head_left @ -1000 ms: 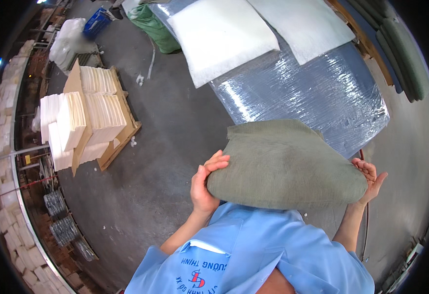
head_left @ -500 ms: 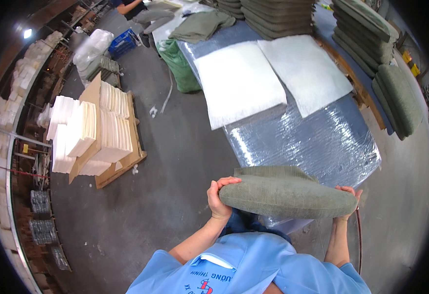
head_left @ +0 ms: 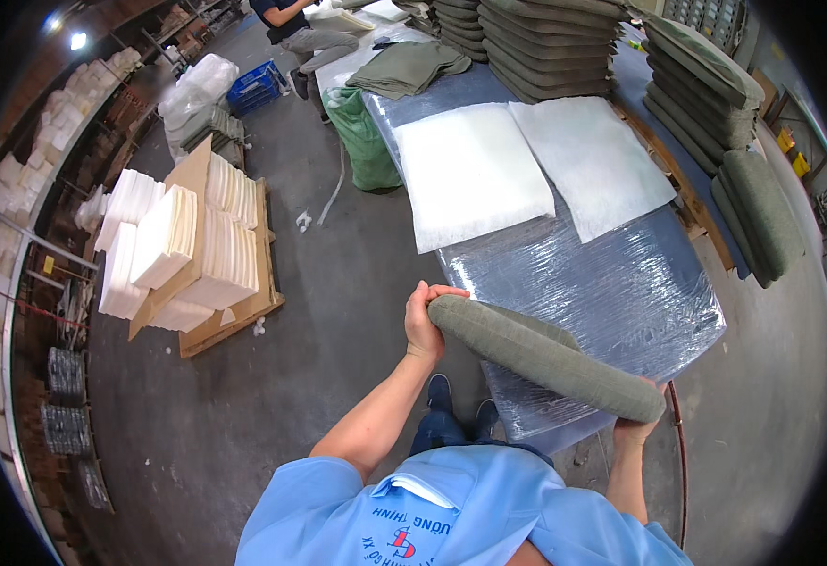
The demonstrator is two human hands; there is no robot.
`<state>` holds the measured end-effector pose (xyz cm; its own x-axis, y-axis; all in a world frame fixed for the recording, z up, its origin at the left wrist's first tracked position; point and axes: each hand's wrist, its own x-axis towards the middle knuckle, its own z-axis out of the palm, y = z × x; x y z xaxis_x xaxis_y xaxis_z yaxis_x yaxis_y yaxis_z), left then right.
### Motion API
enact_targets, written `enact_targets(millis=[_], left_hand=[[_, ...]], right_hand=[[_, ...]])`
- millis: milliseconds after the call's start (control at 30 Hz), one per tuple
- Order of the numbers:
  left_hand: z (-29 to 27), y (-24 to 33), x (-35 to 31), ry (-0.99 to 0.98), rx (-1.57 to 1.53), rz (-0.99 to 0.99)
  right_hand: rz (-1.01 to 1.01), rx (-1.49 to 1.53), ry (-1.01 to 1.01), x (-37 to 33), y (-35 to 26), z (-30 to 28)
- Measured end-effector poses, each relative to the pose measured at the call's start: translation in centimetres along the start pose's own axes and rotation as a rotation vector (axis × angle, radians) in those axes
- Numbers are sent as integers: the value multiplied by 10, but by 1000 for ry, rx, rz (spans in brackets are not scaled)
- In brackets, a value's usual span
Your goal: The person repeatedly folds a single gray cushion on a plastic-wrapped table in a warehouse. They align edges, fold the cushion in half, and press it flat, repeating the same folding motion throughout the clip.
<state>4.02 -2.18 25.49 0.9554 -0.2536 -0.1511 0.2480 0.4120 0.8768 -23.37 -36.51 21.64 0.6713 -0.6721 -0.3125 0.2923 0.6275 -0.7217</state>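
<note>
a person in a light blue shirt (head_left: 451,509), seen from above, holds a grey-green cushion (head_left: 550,363) in front of the body, slanting down to the right. the left hand (head_left: 425,323) grips its upper left end, fingers curled over the far side. the right hand (head_left: 638,429) is at the lower right end, mostly hidden behind it; how its fingers are closed cannot be told. the cushion's far face is mostly out of sight.

the cushion covers part of a plastic-wrapped blue-grey platform (head_left: 611,297), where glare blurs the surface. two white pads (head_left: 475,174) lie on it, side by side. behind them, a tall stack of grey-green cushions (head_left: 550,47) is cut off by the top edge. a green sack (head_left: 364,140) leans at the platform's left side. a co-worker (head_left: 314,42) at the top is cropped, head out of view. the corners fade to black.
</note>
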Motion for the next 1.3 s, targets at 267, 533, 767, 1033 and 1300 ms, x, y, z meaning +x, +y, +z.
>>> enact_targets(millis=[267,533,767,1033,1300], left_hand=[[-10,-8,0,-15,-50,-10],[6,-61,-30,297,-403,-183],[-9,-123,-124,138,-602,-634],[137,-7,-53,-240,-500,-512],[208,52,-36,-1040,966,495]], right_hand=[[28,-146,-42,-13,1,10],[542,-616,-306,27,-53,-15],[643,-1317,-1052,16,10,125],[259,-731,-600,10,34,182],[21,221,-402,-21,3,206]])
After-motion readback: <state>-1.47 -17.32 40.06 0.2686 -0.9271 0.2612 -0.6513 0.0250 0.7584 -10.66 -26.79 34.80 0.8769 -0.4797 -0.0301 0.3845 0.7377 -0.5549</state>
